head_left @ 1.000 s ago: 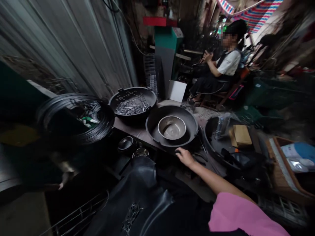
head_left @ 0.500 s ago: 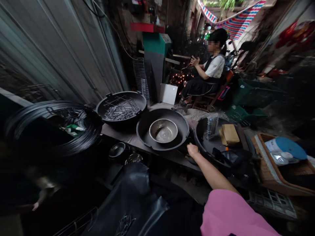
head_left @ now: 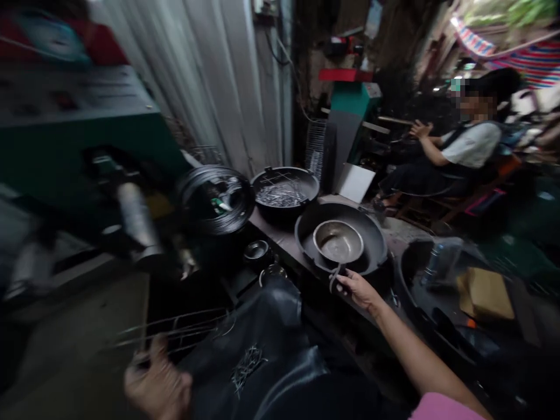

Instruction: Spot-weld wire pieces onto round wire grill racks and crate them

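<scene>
The dark tool is resting in our right hand, whose fingers we are pressing around it near the pan's front rim, having been reaching beside that pan earlier. Our left hand, newly showing, is blurring beside the wire rack; we cannot tell its grip. The bench edge is running below our right hand, dark space opening lapward. The tool is looking curved.
</scene>
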`<state>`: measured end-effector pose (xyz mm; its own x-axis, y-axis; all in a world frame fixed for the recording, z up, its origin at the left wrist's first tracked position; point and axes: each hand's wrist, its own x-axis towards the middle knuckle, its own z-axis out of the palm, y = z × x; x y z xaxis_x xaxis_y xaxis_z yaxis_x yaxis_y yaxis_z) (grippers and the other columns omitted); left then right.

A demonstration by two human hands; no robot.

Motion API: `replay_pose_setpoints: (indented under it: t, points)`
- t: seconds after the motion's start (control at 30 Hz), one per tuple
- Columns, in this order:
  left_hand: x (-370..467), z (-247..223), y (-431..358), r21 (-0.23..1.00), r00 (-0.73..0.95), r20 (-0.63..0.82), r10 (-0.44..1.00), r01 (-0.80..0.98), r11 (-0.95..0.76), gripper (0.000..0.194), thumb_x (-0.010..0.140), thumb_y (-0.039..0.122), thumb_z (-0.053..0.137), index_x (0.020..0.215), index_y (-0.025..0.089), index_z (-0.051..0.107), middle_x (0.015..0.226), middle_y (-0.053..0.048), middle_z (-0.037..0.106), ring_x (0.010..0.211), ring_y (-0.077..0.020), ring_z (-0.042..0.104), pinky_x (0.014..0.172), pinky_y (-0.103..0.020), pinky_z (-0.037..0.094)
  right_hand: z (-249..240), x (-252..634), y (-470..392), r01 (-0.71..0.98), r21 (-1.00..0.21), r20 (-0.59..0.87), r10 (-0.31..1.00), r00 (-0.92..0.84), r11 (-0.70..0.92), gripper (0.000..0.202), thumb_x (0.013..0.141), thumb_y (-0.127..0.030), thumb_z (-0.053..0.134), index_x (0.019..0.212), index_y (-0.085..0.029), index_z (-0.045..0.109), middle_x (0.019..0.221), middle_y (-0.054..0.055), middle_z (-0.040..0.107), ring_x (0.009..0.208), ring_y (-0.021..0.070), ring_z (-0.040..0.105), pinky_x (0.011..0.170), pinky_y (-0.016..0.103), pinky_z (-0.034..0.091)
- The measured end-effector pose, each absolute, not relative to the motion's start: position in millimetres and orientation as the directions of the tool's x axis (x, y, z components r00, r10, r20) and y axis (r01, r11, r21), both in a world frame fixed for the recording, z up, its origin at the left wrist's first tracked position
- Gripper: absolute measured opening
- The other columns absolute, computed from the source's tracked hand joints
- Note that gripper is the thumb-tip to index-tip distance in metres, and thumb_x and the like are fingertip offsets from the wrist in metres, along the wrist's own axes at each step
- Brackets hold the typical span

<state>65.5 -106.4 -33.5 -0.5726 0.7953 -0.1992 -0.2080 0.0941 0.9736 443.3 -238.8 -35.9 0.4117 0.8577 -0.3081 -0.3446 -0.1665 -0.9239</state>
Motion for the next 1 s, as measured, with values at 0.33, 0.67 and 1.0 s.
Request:
replay_pose_setpoints:
  t: [0.33, 0.67, 1.0]
  points:
    - [107.4, -59.8, -105.0, 0.991, -0.638, 0.063, 0.768, -0.049, -0.122, 0.049, 0.052, 0.048, 0.077, 0.072, 0.018, 0.045, 0.066, 0.007, 0.042, 0.059, -0.0076, 0.039, 0.062, -0.023, 0.035, 7.5, 304.3, -111.0, -0.437, -0.887, -0.175, 0.984, 0.022, -0.148, 0.041, 0.056, -0.036, 0.081, 0.088, -0.019, 0.063, 0.070, -0.002, 0.061, 0.052, 0.0080, 0.052, 0.050, 0.021, 0.039]
    - [105.5, -75.1, -110.7, 0.955, -0.560, 0.262, 0.786, 0.267, -0.128, 0.047, 0.053, 0.049, 0.076, 0.074, 0.019, 0.047, 0.072, 0.003, 0.047, 0.067, -0.0147, 0.048, 0.067, -0.030, 0.040, 32.3, 210.5, -85.1, -0.168, -0.978, 0.144, 0.980, -0.136, 0.121, 0.023, 0.063, -0.029, 0.075, 0.081, -0.018, 0.066, 0.076, 0.000, 0.065, 0.071, 0.0150, 0.059, 0.071, 0.028, 0.047]
    - [102.5, -74.2, -109.1, 0.840, -0.488, 0.487, 0.724, 0.490, -0.235, 0.043, 0.058, 0.050, 0.073, 0.073, 0.021, 0.045, 0.069, 0.003, 0.045, 0.067, -0.0175, 0.049, 0.083, -0.042, 0.040, 8.1, 210.2, -82.8, -0.067, -0.989, 0.138, 0.989, -0.060, 0.134, 0.024, 0.067, -0.030, 0.071, 0.087, -0.020, 0.063, 0.078, 0.001, 0.064, 0.075, 0.0167, 0.059, 0.075, 0.030, 0.047]
